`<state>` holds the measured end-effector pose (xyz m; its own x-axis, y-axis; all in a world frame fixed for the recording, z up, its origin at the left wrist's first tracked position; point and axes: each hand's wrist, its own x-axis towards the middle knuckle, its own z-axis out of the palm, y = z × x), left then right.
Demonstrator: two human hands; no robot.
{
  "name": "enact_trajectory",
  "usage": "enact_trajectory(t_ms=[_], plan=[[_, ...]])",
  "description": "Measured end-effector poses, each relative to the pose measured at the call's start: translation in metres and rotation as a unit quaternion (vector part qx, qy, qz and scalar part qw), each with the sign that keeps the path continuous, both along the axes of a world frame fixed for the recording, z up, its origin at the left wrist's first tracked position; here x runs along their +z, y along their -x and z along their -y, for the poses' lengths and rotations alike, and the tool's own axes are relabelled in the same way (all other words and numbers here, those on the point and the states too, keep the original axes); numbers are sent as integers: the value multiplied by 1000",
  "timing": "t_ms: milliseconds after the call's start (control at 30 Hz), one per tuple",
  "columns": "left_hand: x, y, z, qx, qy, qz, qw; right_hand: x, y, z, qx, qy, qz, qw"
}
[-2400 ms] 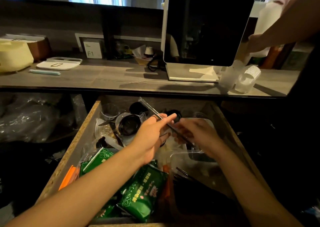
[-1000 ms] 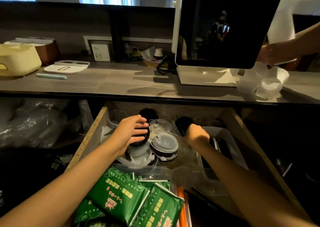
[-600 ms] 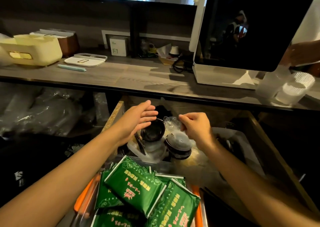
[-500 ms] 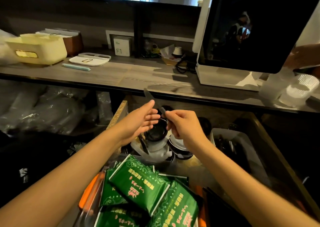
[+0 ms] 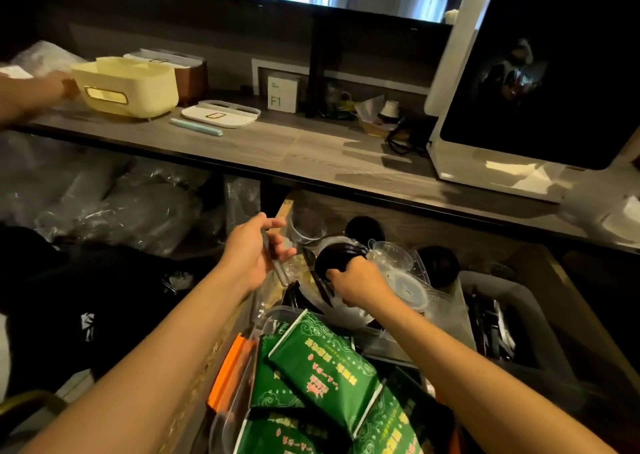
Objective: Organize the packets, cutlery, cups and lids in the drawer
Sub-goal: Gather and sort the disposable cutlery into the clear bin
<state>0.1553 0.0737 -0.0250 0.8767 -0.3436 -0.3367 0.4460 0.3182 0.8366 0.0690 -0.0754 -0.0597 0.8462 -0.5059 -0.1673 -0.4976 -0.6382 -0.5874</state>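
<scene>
Sorting the cutlery out of the cup pile, drawer's a mess

Left hand [image 5: 254,256] has its fingers curled round a thin clear-wrapped cutlery stick [image 5: 275,263], long axis running away from me, poking out below the fingers. Just right of it, right hand [image 5: 356,285] pinches a slim dark plastic utensil [image 5: 323,289] beside the round black plastic lid [image 5: 336,259]. Right hand's nearer the grey plastic cutlery bin [image 5: 530,301], further right in the wooden drawer [image 5: 568,287].

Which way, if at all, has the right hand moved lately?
Yes. The right hand dropped into the drawer, onto the black cup's near rim.
</scene>
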Motion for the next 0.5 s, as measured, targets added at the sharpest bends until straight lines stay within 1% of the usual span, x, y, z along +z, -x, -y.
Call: enact_trajectory(t_ms=[67, 133, 233, 300, 400, 467, 500], plan=[[-5, -2, 1, -14, 13, -4, 1000, -2, -8, -4, 22, 32, -11, 999], [-7, -4, 1, -28, 18, 4, 999, -2, -14, -7, 39, 38, -28, 998], [-9, -5, 0, -43, 11, 25, 999, -1, -22, -6, 36, 33, -53, 997], [-9, -5, -1, -49, 4, 31, 998, -2, -24, -2, 15, 0, -55, 998], [-8, -3, 0, -52, -18, 47, 997, -5, -27, 2, -16, -96, -14, 995], [-10, -4, 3, -55, -45, 63, 995, -4, -27, 5, -27, -114, 34, 992], [-13, -5, 4, -59, -64, 73, 993, -2, -27, 6, -23, -98, 43, 994]])
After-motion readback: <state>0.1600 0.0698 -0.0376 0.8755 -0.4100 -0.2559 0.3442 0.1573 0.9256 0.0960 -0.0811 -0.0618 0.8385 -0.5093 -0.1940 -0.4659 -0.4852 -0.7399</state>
